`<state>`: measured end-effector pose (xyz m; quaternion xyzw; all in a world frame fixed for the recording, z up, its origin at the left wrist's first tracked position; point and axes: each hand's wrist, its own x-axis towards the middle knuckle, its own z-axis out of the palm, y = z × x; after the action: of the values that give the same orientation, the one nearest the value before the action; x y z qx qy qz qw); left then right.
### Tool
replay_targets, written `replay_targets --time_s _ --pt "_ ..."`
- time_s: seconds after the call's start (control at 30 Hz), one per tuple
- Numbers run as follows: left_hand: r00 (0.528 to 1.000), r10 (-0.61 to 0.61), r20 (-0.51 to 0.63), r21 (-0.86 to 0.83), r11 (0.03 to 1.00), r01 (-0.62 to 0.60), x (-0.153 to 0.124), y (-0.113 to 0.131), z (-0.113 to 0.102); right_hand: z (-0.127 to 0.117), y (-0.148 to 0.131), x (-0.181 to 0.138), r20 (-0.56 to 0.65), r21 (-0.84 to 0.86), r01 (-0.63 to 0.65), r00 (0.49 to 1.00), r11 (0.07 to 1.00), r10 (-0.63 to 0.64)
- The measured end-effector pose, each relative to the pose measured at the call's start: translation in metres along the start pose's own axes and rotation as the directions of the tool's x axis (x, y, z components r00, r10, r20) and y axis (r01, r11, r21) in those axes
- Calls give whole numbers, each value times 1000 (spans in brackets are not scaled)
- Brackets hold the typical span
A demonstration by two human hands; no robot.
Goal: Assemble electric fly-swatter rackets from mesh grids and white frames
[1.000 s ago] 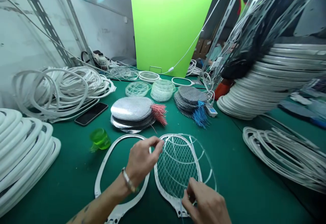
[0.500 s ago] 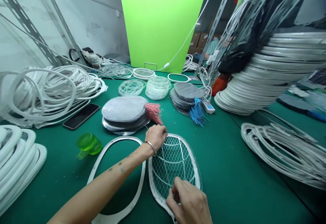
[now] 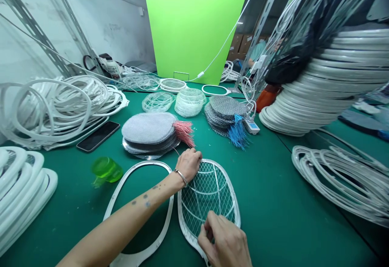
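A white mosquito-racket frame (image 3: 238,202) lies in front of me, with metal mesh and a white ribbed grid (image 3: 209,194) inside its oval. My left hand (image 3: 189,164), closed, grips the frame's top left rim. Its fingertips are partly hidden. Over the lower end of the mesh, my right hand (image 3: 224,238) is closed in a pinch; whatever is between its fingers is hidden. Beside this racket, under my left forearm, lies a second white frame (image 3: 119,191) with an open oval. A thin wire shows just behind my left hand.
Behind my hands are mesh sheets (image 3: 148,128) with red wires (image 3: 184,132), and grey mesh (image 3: 226,107) with blue wires (image 3: 238,134). A phone (image 3: 99,136) and a green translucent object (image 3: 106,169) lie left. White frames (image 3: 328,84) are stacked high at right. A green board (image 3: 194,28) stands behind.
The view has shifted slightly. Both hands keep almost the same place on the racket, and their fingers stay closed.
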<state>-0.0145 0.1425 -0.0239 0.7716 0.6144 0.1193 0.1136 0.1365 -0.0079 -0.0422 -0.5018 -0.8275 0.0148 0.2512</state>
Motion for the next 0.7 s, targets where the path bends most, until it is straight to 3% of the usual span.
replay_targets --time_s 0.5,0.7 --pt "999 50 5 57 997 -50 -1 2 2 -1 0 -4 -1 12 -13 1000 1000 13" --pt "978 195 71 145 968 -204 -1 4 1 1 3 -6 71 11 -1 998 1000 0"
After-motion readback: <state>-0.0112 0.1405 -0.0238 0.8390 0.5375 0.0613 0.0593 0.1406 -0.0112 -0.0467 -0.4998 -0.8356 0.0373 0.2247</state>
